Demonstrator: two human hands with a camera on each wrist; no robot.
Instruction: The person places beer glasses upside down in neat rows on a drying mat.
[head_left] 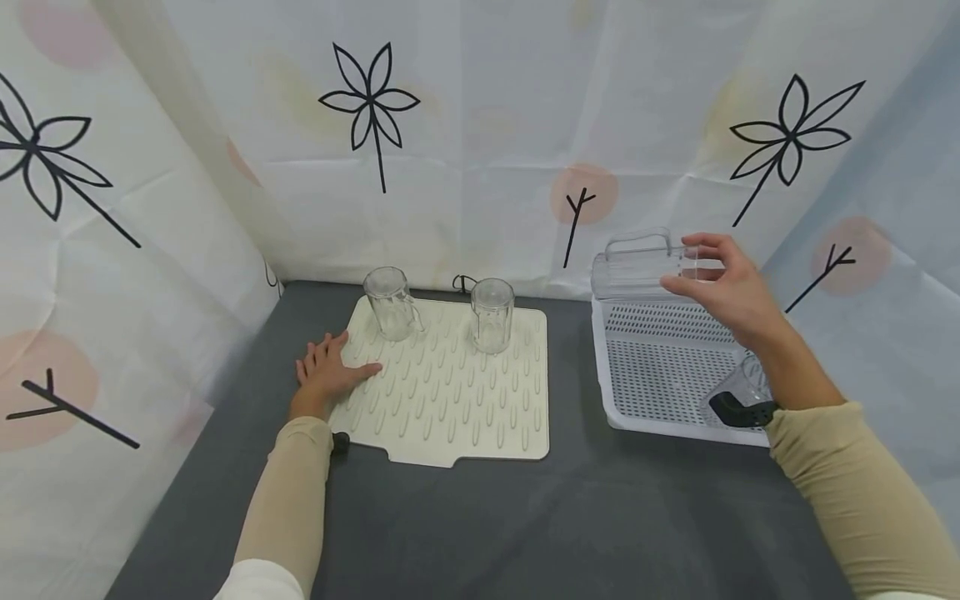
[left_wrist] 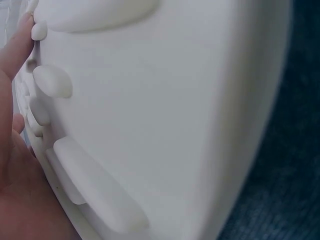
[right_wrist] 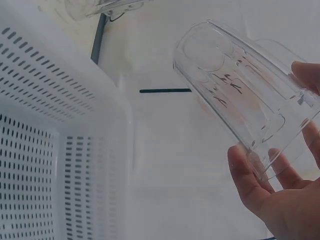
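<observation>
Over the back of the white basket (head_left: 609, 392), my right hand (head_left: 723, 283) grips a clear glass mug (head_left: 637, 277) by its rim end. The mug lies sideways, handle uppermost, its base pointing left. In the right wrist view the fingers (right_wrist: 245, 175) curl around the mug (right_wrist: 225, 80). On the left edge of a cream ridged drying mat (head_left: 442, 417) rests my left hand (head_left: 327, 375), thumb and fingers spread. Two glass mugs stand at the mat's back, one at the left (head_left: 390, 304) and one nearer the middle (head_left: 492, 317).
Another clear glass (head_left: 738, 385) lies in the basket's right side, partly hidden by the right wrist and its black strap. Mat and basket sit on a dark grey table (head_left: 525, 525). Patterned white cloth (head_left: 487, 125) hangs behind and at both sides.
</observation>
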